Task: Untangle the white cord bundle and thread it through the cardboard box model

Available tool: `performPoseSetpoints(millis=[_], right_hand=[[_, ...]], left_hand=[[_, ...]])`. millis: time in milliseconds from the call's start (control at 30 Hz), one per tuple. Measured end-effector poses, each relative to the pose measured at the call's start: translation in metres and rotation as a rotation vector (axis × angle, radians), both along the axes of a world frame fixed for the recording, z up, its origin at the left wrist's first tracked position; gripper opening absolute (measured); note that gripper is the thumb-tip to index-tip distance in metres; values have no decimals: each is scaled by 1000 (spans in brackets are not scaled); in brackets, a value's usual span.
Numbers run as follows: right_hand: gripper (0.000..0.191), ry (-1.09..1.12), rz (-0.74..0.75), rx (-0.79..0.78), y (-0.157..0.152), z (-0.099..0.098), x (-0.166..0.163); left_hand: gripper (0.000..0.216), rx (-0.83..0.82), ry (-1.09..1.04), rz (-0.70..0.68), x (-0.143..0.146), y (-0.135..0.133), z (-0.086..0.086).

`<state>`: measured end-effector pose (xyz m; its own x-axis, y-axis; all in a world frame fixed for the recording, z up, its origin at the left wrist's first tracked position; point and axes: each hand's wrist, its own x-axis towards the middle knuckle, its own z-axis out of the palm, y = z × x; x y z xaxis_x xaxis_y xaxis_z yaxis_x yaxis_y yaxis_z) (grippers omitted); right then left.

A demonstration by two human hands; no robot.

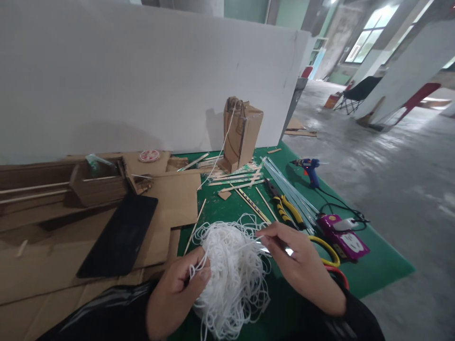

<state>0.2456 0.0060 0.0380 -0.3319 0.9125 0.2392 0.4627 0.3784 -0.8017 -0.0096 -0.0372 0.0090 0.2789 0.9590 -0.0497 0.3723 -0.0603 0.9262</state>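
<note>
A big tangled heap of white string (231,270) lies on the green table top in front of me. At the heap's left side my left hand (179,286) is closed, with strands of string between thumb and fingers. My right hand (296,255) pinches a strand at the upper right of the heap. Beneath the right hand lie scissors, their red and yellow handles (325,251) showing and the blades partly hidden. One line of string runs up to a small cardboard structure (241,135) standing against the white board.
Black-and-yellow pliers (286,208), clear glue sticks (289,189) and thin wooden strips (238,180) lie beyond the heap. A blue glue gun (308,168) and purple power strip (343,237) sit right. Cardboard (177,194) and a black tablet (119,237) lie left; a white board (159,76) stands behind.
</note>
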Motion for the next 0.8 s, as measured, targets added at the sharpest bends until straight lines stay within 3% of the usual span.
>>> performPoseSetpoints(millis=[433, 567, 700, 800], right_hand=[[18, 119, -251, 21, 4, -5, 5], [22, 167, -432, 32, 10, -4, 19], [22, 73, -521, 101, 21, -5, 38], [21, -61, -526, 196, 26, -7, 41]], left_hand=[[41, -75, -82, 54, 5, -2, 10], [54, -200, -186, 258, 7, -5, 11], [53, -196, -304, 466, 11, -6, 13], [50, -211, -347, 484, 11, -6, 15]])
